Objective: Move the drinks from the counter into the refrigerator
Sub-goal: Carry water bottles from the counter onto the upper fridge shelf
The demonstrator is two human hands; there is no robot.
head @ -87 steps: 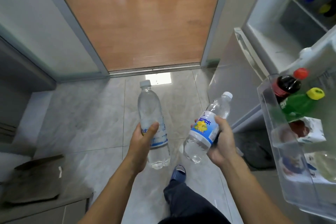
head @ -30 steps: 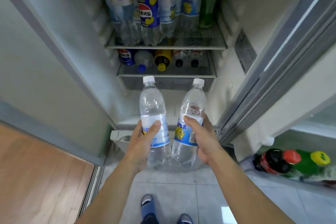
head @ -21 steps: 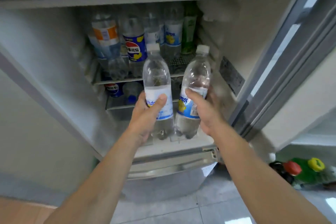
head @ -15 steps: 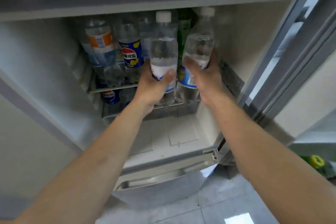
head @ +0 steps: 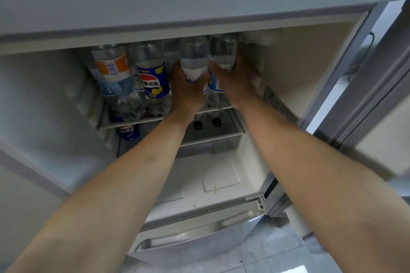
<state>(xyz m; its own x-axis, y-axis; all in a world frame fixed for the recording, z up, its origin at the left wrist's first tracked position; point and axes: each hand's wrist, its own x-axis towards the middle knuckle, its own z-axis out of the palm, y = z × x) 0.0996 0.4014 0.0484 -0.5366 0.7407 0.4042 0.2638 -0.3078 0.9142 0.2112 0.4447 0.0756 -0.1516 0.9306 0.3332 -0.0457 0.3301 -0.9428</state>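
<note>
I see my left hand and right hand each wrapped round an upright water bottle, side by side (caps hidden), bases just over the upper fridge shelf.

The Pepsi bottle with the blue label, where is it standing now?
In the head view, the Pepsi bottle stands on the fridge's upper shelf, left of centre, between the orange-label bottle and the left hand.
</note>
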